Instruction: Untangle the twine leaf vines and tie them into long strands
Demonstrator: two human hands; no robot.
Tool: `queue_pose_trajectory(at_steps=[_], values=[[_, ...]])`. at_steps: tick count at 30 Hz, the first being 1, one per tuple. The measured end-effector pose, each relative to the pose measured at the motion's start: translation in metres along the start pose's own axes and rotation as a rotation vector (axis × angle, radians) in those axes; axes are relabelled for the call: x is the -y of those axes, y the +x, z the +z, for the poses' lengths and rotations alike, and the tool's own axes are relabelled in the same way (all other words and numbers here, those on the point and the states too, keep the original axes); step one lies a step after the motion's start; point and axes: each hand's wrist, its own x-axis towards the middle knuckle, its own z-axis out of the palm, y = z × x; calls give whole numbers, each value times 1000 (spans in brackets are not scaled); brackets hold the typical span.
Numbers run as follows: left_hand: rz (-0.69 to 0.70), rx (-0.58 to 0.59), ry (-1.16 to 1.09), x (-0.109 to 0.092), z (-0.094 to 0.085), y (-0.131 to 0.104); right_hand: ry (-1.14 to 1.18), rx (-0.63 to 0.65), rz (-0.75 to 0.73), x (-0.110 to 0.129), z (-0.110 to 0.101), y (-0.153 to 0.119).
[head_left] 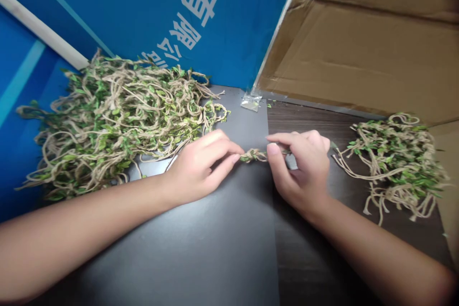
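Observation:
A short piece of tan twine with green leaves [255,155] stretches between my two hands over the grey sheet. My left hand [208,162] pinches its left end between thumb and fingertips. At the other end, the thumb and fingers of my right hand [301,165] close on the twine, and part of it is hidden behind them. A large heap of leafy twine [122,124] lies beyond my left forearm. To the right of my right hand is a smaller pile of leafy twine [398,162] with loose cord ends.
The grey sheet [186,253] covers the left of the dark wooden table [304,258]. A small clear plastic packet [251,103] lies near the back edge. Behind stand a blue printed panel [236,33] and a cardboard sheet [366,52]. A white pole [43,28] leans at the left.

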Motion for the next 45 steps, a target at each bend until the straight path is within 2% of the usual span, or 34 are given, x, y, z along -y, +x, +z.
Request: queue_pose_trajectory(at_steps=[3,6,12,14,17,19,22,24,27,30,33,38,41,45], values=[[-15,-48,14,0,0,0,56,-60,122,-3,2,1],[-32,-87,28,0,0,0,82,-38,213,-6,6,2],[-59,-59,23,1,2,0,131,51,219,-13,11,3],[-65,-47,19,1,1,0,152,22,161,-13,11,4],[-59,-22,8,0,0,0,167,5,-33,-8,8,3],[-42,-9,-10,0,0,1,233,80,-158,-4,6,1],[-10,0,-46,1,0,2,386,287,-247,-1,8,-2],[-3,0,-59,1,0,2,459,371,-221,-1,11,-4],[-3,-19,-59,1,0,1,486,384,-124,-3,16,-5],[1,-40,-64,0,0,-1,468,424,-131,-4,17,-4],[-17,-71,-25,-1,0,-2,417,383,-136,-4,16,-3],[-40,-152,42,0,1,2,331,286,-44,-4,16,-3],[-20,-178,34,2,2,5,343,274,9,-3,17,-5],[33,-154,52,1,3,4,427,298,107,-3,17,-8]])
